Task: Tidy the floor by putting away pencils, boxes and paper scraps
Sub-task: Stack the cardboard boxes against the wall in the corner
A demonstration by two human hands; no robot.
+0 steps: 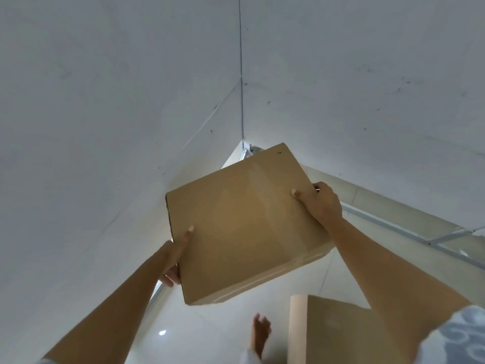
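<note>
A closed brown cardboard box is held up in the air in front of a room corner, tilted with its far end higher. My left hand grips its near left edge, thumb on top and fingers underneath. My right hand clasps its far right edge. A second brown cardboard box stands on the floor at the lower right, partly hidden by my right forearm.
Two pale grey walls meet in a corner straight ahead. The floor is glossy white tile. My bare foot stands on it beside the lower box. A metal rail runs along the base of the right wall.
</note>
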